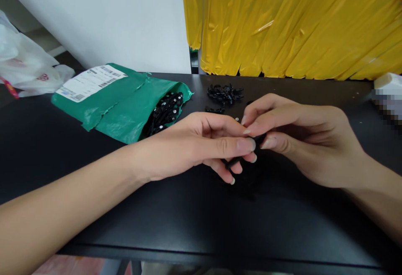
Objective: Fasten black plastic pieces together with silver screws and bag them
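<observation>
A small black piece (pixel 233 162) is pinched in my left hand (pixel 207 143), between thumb and fingers, over the middle of the dark table. From the right, my right hand (pixel 301 136) grips the upper right end of the same piece, its fingertips touching those of my left hand. Fingers cover much of the piece, so its full shape is hidden. Behind the hands lies a pile of small black parts (pixel 224 94). At the left, an open green plastic bag (pixel 125 103) holds many black pieces with shiny round spots (pixel 166 109).
The black table (pixel 176 220) has its front edge near the bottom. A white plastic bag (pixel 28 65) sits at the far left, and a white object (pixel 387 92) at the right edge. Yellow plastic sheeting (pixel 282 23) and a white panel (pixel 125 15) stand behind.
</observation>
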### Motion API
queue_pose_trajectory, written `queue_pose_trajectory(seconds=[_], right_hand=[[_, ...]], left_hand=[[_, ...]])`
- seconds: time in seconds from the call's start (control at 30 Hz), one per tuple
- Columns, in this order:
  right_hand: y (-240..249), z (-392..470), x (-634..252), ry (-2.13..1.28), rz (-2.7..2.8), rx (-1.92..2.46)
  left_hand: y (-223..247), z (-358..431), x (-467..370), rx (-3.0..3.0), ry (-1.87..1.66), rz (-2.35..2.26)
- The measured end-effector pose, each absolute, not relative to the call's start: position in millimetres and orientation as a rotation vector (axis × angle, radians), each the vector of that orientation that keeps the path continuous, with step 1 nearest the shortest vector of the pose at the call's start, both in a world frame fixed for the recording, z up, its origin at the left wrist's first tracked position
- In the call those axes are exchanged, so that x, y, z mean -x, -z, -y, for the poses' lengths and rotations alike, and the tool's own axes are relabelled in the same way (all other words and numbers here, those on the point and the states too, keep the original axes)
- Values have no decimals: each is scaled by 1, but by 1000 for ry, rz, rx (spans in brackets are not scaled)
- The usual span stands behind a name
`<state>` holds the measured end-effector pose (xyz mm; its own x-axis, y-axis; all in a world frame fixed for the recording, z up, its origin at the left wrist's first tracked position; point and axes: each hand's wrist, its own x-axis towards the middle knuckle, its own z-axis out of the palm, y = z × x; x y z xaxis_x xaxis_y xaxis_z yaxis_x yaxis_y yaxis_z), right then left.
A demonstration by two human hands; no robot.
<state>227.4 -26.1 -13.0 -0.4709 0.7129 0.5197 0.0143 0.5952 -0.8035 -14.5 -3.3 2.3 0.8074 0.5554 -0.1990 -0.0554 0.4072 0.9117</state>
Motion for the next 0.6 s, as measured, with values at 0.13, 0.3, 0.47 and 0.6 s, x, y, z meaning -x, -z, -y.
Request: queue_pose_trajectory(seconds=[0.13,0.3,0.47,0.6], right_hand=[[10,29,-227,-949,1874,616],[10,33,-221,-1092,1786,660],[13,34,-214,-1253,1683,621],[16,31,-214,-1334,1634,590]], left_hand=[[-3,8,12,-1308,-608,-697],[0,8,13,-1484,-818,-794],[0,8,14,-1636,-845,-761],[-1,7,14,-1654,-832,-759]])
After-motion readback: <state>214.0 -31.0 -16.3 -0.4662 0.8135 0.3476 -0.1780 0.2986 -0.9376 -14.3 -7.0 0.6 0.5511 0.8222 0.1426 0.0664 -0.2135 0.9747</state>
